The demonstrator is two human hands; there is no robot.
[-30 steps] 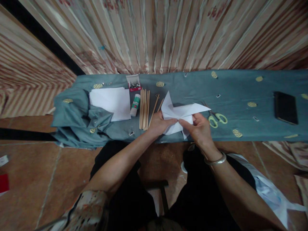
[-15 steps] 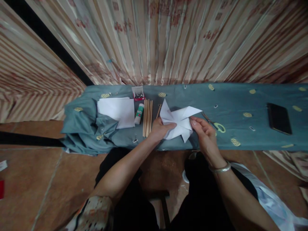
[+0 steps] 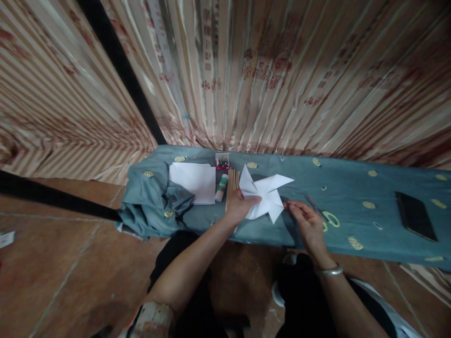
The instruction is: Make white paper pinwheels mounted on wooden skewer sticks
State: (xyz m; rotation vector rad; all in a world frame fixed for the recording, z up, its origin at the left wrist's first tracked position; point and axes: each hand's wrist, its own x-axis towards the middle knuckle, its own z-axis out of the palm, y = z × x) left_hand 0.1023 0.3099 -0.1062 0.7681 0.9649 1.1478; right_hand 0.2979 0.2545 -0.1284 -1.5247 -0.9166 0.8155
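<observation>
My left hand (image 3: 241, 206) is closed on a white folded-paper pinwheel (image 3: 269, 199), its thumb pressed on the front and the other fingers behind the paper. Pointed blades stick out around the pinwheel, which is held just above the cloth. At its right edge, my right hand (image 3: 306, 218) has thumb and forefinger pinched together; whatever may be between them is too small to make out. Thin wooden sticks (image 3: 232, 185) lie side by side just left of the pinwheel, partly hidden by my left hand.
A glue stick (image 3: 221, 188), an open box of small metal pins (image 3: 222, 162) and a stack of white paper (image 3: 195, 183) lie to the left. Scissors with pale green handles (image 3: 331, 219) and a black phone (image 3: 416, 216) are on the right. Teal patterned cloth (image 3: 345, 188) covers the narrow table.
The camera view has shifted, so the table appears lower and tilted. My right fingertips have drawn slightly right, off the pinwheel's face to its edge. My left hand keeps its grip.
</observation>
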